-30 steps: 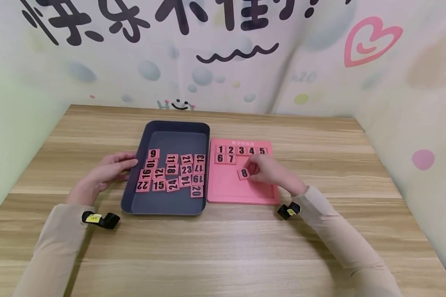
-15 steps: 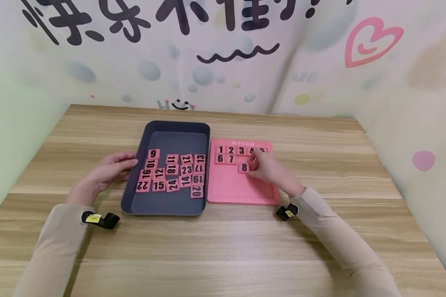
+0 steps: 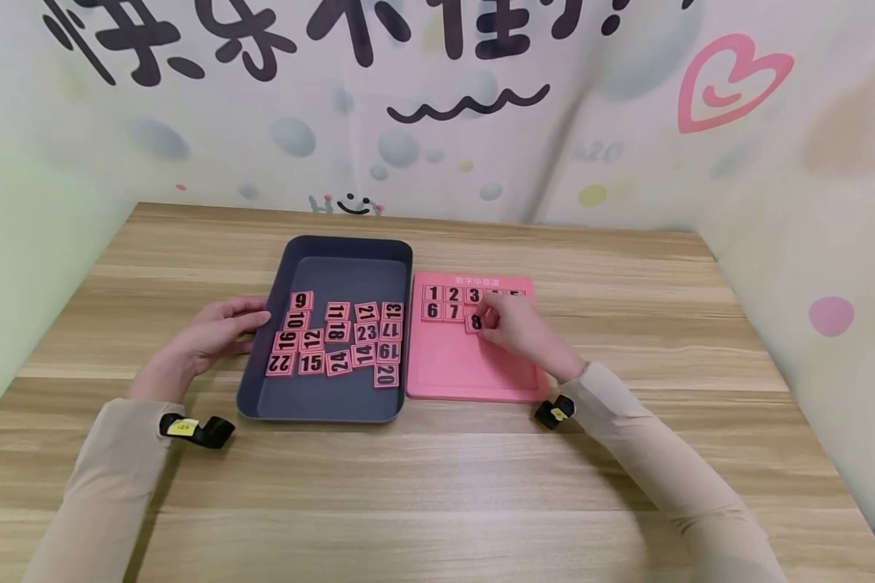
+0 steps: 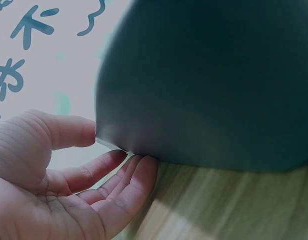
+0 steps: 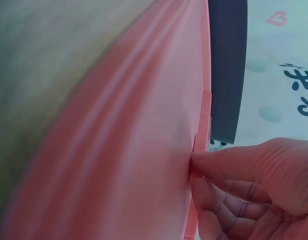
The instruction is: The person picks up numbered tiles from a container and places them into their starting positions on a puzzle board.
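Note:
My right hand (image 3: 519, 330) pinches a pink number tile marked 8 (image 3: 472, 325) between thumb and fingers, over the pink puzzle board (image 3: 445, 368). The tile sits slightly tilted, just below and right of the 7 tile (image 3: 453, 312). Tiles 1 to 3 line the board's top row; my fingers partly cover those further right. In the right wrist view, thumb and fingertips (image 5: 202, 161) meet at the row of tiles, seen edge-on. My left hand (image 3: 215, 336) holds the left side of the dark grey tray (image 3: 321, 405), thumb at the rim (image 4: 96, 134) and fingers low on the outer wall.
Inside the tray lie several loose number tiles (image 3: 337, 332), turned various ways. The tray stands directly left of the board on a wooden table (image 3: 437, 494). A printed wall covering (image 3: 408, 170) rises behind the table's back edge.
My right hand has moved the 8 tile up the board, from lower down to close under the top row, beside the 7. My left hand stays at the tray.

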Demonstrator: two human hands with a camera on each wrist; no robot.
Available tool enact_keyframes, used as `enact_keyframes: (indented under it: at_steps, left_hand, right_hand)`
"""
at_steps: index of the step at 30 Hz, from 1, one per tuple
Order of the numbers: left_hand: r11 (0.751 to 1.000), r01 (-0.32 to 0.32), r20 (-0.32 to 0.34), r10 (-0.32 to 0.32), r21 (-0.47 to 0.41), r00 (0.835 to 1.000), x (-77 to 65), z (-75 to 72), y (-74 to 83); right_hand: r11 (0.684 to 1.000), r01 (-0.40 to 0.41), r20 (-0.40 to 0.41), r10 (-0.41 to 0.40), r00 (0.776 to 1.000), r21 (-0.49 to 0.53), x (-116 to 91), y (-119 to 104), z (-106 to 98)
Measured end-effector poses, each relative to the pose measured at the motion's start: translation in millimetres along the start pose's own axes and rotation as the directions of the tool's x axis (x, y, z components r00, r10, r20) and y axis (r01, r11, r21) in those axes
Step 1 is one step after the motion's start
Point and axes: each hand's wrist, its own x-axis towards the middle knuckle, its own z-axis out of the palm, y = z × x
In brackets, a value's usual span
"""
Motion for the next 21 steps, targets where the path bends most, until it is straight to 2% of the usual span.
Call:
enact_keyframes:
  at_steps: [21]
  left_hand:
    - [1.000, 0.000, 0.007, 0.000, 0.002, 1.000, 0.7, -0.2, -0.8]
  right_hand:
    - [1.000, 0.001, -0.062, -0.001, 0.998, 0.004, 10.3, 2.1, 2.4]
